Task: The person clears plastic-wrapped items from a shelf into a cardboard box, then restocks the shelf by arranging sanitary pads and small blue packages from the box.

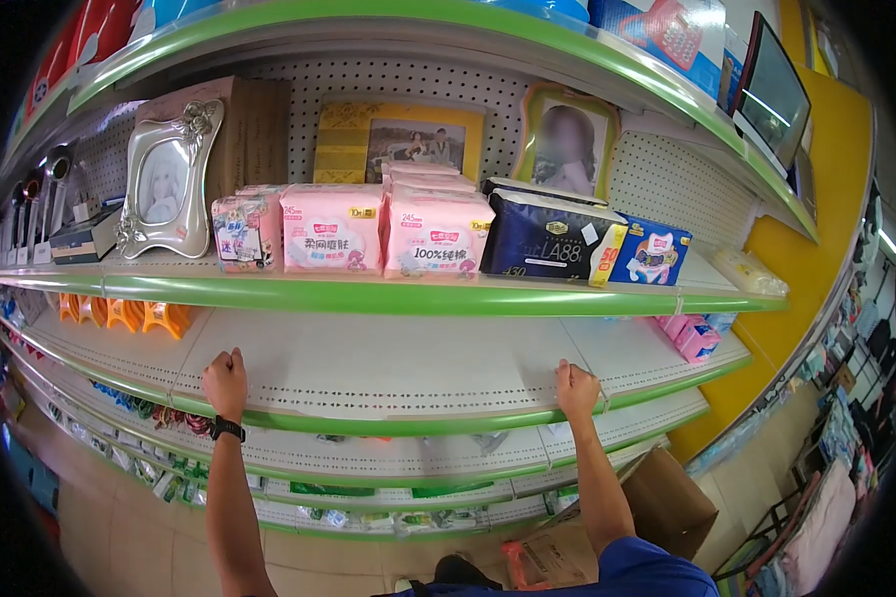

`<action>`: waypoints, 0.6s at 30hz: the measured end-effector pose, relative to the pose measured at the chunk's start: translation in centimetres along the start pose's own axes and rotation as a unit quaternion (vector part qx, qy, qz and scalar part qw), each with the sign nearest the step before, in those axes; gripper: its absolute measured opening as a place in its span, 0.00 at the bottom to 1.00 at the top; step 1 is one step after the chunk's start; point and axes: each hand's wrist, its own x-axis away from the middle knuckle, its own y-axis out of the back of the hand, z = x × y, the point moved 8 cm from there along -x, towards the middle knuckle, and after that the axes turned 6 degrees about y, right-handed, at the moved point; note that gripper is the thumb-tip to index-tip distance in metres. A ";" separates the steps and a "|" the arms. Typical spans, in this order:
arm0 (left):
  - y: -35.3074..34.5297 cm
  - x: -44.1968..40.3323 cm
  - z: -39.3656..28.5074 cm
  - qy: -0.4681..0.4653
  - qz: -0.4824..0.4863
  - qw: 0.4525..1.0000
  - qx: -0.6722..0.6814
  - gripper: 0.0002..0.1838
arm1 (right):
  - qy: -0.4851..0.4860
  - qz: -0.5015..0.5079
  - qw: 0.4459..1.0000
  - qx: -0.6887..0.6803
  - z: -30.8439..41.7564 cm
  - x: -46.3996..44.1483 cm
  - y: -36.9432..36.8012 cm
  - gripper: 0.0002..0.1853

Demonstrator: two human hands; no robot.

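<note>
Head view has the left hand (226, 385) and right hand (576, 390) closed, well apart, nothing visible in either; pink packs (331, 231) stand near the upper shelf's (368, 296) edge, where a rising knuckle could topple them.

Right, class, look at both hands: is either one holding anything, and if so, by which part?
Nothing is visibly held: the left hand and the right hand are both closed into fists at the shelf.
</note>
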 end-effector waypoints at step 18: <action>-0.5 -0.1 0.6 0.009 0.009 1.000 -0.006 0.24 | 0.029 -0.062 0.997 -0.046 0.8 -0.1 0.7 0.22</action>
